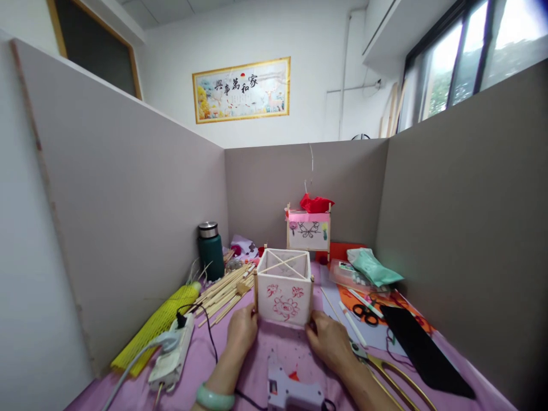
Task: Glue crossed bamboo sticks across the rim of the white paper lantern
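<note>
A white box-shaped lantern with red flower drawings on its front stands upright before me. Thin sticks cross over its open top, and wooden sticks run along its corners. My left hand is closed at the lower left corner of the lantern. At the lower right corner, my right hand is closed in the same way, fingertips partly hidden. Between my forearms lies a pale purple hot glue gun. Gold-handled scissors lie partly under my right forearm.
Wooden sticks, a power strip, yellow netting and a green bottle are on the left. Right are a black phone-like slab, black scissors and markers. Another lantern hangs behind. Grey partitions enclose the table.
</note>
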{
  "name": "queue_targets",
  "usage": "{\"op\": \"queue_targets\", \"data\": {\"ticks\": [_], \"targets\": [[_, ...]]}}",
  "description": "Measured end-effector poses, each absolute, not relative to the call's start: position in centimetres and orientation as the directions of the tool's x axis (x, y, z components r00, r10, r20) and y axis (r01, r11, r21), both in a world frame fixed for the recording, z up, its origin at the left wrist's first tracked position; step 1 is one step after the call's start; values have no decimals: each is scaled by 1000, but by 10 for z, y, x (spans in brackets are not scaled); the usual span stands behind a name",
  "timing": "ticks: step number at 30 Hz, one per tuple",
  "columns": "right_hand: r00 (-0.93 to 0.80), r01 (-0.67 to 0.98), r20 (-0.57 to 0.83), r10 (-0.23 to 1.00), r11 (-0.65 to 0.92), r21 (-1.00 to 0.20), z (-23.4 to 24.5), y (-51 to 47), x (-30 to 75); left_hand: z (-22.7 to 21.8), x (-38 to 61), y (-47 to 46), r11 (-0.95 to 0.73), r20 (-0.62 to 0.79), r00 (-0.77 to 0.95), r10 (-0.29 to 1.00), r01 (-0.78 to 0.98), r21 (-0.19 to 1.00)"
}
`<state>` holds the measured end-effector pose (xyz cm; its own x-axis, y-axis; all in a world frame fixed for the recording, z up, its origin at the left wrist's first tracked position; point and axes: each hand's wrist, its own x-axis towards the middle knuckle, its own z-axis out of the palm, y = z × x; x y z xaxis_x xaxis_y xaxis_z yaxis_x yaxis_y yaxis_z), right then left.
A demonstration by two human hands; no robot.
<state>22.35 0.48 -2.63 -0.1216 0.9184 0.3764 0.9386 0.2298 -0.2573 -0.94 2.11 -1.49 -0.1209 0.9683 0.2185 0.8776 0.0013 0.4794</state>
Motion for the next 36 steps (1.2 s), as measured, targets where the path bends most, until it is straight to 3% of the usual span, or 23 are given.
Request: {"op": "queue_targets", "data": {"ticks": [15, 36], "targets": [[-69, 944, 326, 943, 167, -284, -24, 7, 224, -15, -6, 21, -46, 277, -85, 957, 899, 435], [-58, 944, 244, 968, 133, -301, -22, 8, 228, -9, -7, 15, -17, 215, -75, 974, 917, 399]]}}
